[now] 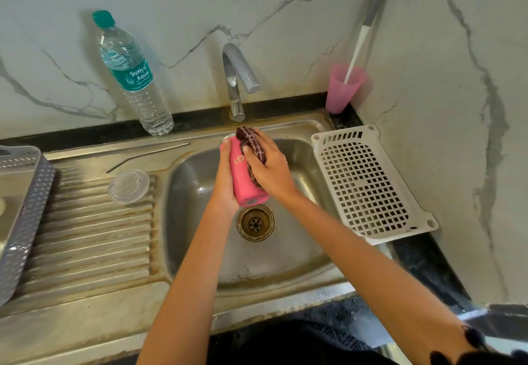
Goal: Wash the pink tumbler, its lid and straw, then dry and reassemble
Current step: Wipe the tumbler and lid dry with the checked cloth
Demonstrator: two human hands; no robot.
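Note:
The pink tumbler lies tilted over the sink basin, its mouth toward the tap and its base toward me. My left hand grips it from the left side. My right hand presses a dark maroon patterned cloth against the tumbler's upper side, fingers curled over the cloth. The clear lid lies flat on the ribbed drainboard to the left. A metal straw lies on the steel ledge behind the lid.
The tap stands behind the basin; no water stream shows. A water bottle stands at the back left. A white perforated tray sits right of the sink, a grey basket at far left, a pink cup in the corner.

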